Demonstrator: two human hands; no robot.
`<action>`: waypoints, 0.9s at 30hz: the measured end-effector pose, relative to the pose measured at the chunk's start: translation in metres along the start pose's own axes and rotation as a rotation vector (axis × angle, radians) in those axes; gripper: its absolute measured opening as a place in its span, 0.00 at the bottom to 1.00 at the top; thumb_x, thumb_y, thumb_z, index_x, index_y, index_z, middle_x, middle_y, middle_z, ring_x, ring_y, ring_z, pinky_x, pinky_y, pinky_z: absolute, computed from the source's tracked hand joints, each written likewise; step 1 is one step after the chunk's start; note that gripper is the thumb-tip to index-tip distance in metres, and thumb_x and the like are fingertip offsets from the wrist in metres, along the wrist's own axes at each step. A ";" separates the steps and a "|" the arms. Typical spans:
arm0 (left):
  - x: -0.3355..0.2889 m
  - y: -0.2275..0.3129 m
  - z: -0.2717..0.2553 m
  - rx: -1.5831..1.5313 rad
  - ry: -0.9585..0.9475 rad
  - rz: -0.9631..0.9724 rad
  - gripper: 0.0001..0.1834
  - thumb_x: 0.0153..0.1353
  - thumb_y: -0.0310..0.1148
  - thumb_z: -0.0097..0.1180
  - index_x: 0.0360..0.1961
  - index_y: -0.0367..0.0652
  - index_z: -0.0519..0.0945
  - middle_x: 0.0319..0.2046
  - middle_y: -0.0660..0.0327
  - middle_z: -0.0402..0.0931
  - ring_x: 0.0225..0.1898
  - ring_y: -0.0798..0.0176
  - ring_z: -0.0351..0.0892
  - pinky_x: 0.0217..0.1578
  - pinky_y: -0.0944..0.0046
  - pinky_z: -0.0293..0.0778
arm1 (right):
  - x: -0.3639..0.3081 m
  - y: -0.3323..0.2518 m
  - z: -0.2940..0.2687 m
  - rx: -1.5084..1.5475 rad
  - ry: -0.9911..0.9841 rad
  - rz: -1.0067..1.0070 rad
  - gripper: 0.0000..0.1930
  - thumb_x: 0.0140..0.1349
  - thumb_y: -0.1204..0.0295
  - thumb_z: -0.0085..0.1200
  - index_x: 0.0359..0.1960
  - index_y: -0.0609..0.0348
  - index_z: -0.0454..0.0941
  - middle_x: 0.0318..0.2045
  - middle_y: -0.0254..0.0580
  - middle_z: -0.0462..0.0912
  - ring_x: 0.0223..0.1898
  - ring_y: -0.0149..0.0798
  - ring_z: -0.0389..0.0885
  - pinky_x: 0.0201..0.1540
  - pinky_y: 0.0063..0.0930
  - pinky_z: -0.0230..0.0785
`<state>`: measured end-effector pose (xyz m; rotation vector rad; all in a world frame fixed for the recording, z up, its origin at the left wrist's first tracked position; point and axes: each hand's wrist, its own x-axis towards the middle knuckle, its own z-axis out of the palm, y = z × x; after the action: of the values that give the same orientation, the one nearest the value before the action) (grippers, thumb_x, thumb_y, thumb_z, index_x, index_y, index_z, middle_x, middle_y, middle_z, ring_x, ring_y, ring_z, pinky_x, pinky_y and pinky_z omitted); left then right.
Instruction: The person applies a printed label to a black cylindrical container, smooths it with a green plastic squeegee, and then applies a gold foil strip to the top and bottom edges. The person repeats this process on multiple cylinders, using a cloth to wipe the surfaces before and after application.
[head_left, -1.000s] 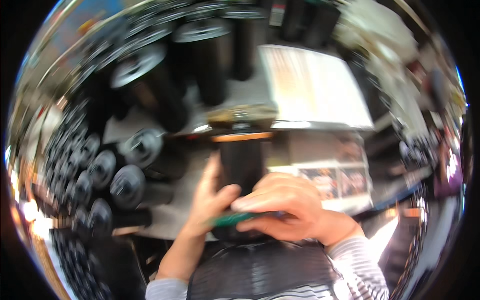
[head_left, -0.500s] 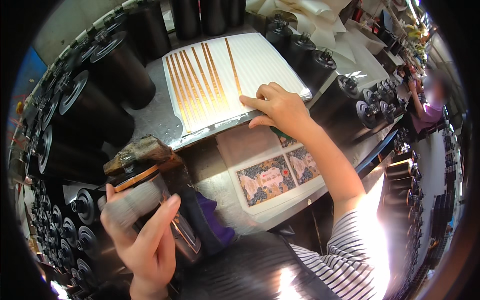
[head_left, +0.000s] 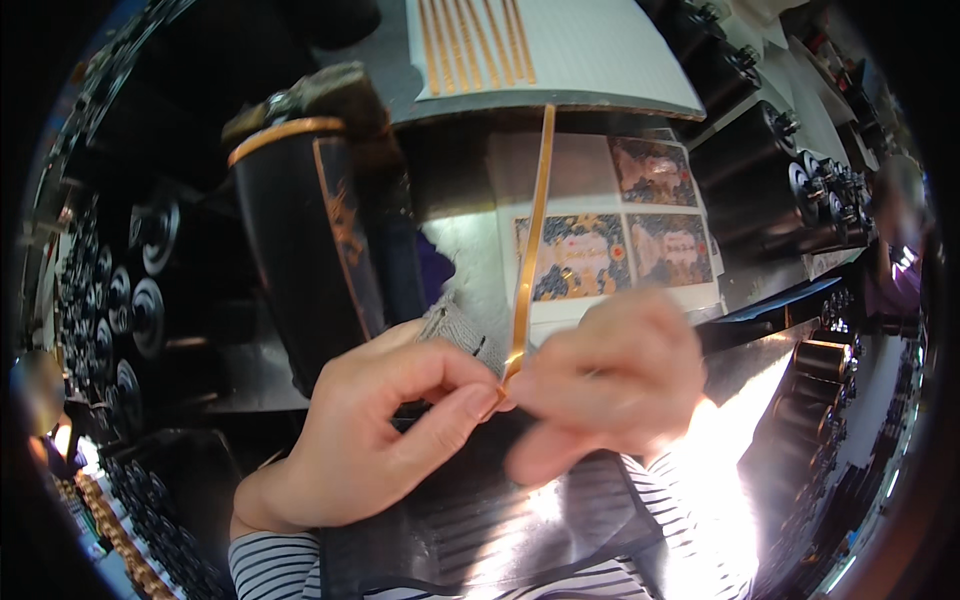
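Observation:
A narrow gold strip (head_left: 532, 240) hangs in front of me, its upper end near the worktable's edge. Thumb and fingers of my left hand (head_left: 375, 425) pinch its lower end. Grey knit cloth (head_left: 468, 338) wraps around fingers of that hand. Close beside the pinched end is my right hand (head_left: 620, 385), curled but smeared by motion, so its grip is unclear. To the left a black cylinder (head_left: 290, 240) stands tilted, with a gold band at its top and a gold-patterned panel on its side. Several more gold strips (head_left: 475, 45) lie on a white sheet (head_left: 610, 60).
Below the table edge, printed label cards (head_left: 575, 255) lie on a pale sheet. A rough wooden block (head_left: 330, 95) sits at the black cylinder's top. Several black cylinders with knobbed ends (head_left: 145, 305) crowd the left and right. Another person (head_left: 895, 270) is at far right.
My right hand has come back from the white sheet, and one gold strip is off it. My left hand has moved right, away from the black cylinder, and now pinches the strip. The view has shifted.

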<state>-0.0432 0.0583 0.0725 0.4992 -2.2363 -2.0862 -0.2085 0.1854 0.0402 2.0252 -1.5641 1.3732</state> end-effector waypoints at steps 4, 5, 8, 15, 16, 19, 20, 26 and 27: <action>-0.029 -0.010 0.008 0.539 0.164 0.257 0.05 0.52 0.22 0.59 0.31 0.41 0.78 0.36 0.59 0.73 0.36 0.54 0.71 0.40 0.59 0.66 | 0.007 -0.007 0.014 0.181 -0.239 0.207 0.20 0.56 0.71 0.57 0.52 0.59 0.77 0.38 0.42 0.85 0.28 0.40 0.80 0.32 0.31 0.65; -0.036 -0.010 0.009 0.663 0.224 0.266 0.05 0.51 0.23 0.59 0.31 0.42 0.78 0.36 0.59 0.73 0.37 0.54 0.70 0.41 0.59 0.65 | 0.014 -0.013 0.018 0.213 -0.321 0.301 0.20 0.57 0.71 0.57 0.53 0.59 0.76 0.37 0.42 0.85 0.29 0.41 0.81 0.32 0.31 0.66; -0.061 -0.021 0.006 0.950 0.320 0.244 0.03 0.51 0.26 0.56 0.28 0.42 0.78 0.33 0.55 0.74 0.42 0.54 0.64 0.46 0.59 0.61 | 0.016 -0.017 0.033 0.494 -0.546 0.475 0.21 0.58 0.70 0.58 0.54 0.60 0.75 0.29 0.40 0.83 0.26 0.35 0.78 0.28 0.26 0.65; -0.085 -0.052 -0.016 0.789 0.474 0.148 0.01 0.55 0.26 0.59 0.29 0.41 0.80 0.32 0.61 0.76 0.43 0.59 0.64 0.45 0.62 0.61 | 0.012 -0.026 0.049 0.607 -0.559 0.549 0.10 0.46 0.71 0.69 0.30 0.60 0.85 0.21 0.33 0.78 0.23 0.29 0.73 0.23 0.20 0.59; -0.083 -0.057 -0.017 0.721 0.512 0.153 0.04 0.58 0.28 0.57 0.28 0.40 0.79 0.32 0.61 0.75 0.41 0.62 0.66 0.45 0.63 0.62 | 0.011 -0.026 0.051 0.607 -0.537 0.558 0.09 0.46 0.72 0.69 0.28 0.60 0.85 0.21 0.33 0.79 0.23 0.28 0.73 0.23 0.19 0.59; -0.081 -0.068 -0.021 0.620 0.596 0.155 0.09 0.61 0.31 0.55 0.28 0.38 0.75 0.32 0.61 0.71 0.36 0.69 0.69 0.43 0.68 0.65 | 0.011 -0.028 0.056 0.539 -0.466 0.598 0.06 0.46 0.76 0.68 0.26 0.61 0.83 0.22 0.33 0.79 0.23 0.27 0.73 0.23 0.18 0.59; -0.081 -0.072 -0.026 0.641 0.582 0.172 0.07 0.60 0.29 0.57 0.28 0.37 0.74 0.32 0.61 0.70 0.34 0.70 0.69 0.41 0.70 0.65 | 0.014 -0.032 0.055 0.540 -0.465 0.712 0.05 0.47 0.78 0.66 0.24 0.62 0.81 0.22 0.33 0.80 0.23 0.25 0.73 0.23 0.17 0.59; -0.076 -0.082 -0.030 0.547 0.667 0.160 0.08 0.56 0.28 0.60 0.28 0.38 0.73 0.31 0.62 0.67 0.32 0.71 0.66 0.38 0.71 0.63 | 0.010 -0.027 0.062 0.602 -0.438 0.942 0.05 0.51 0.78 0.65 0.26 0.64 0.80 0.25 0.36 0.80 0.26 0.23 0.74 0.28 0.14 0.62; -0.076 -0.083 -0.030 0.540 0.677 0.150 0.08 0.56 0.28 0.61 0.28 0.38 0.72 0.31 0.62 0.67 0.32 0.71 0.65 0.38 0.72 0.62 | 0.009 -0.026 0.064 0.617 -0.431 0.962 0.05 0.51 0.78 0.65 0.27 0.65 0.80 0.25 0.36 0.80 0.26 0.23 0.74 0.29 0.14 0.62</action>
<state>0.0528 0.0454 0.0086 0.8643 -2.2545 -0.9908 -0.1526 0.1471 0.0223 2.0183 -2.8339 2.0089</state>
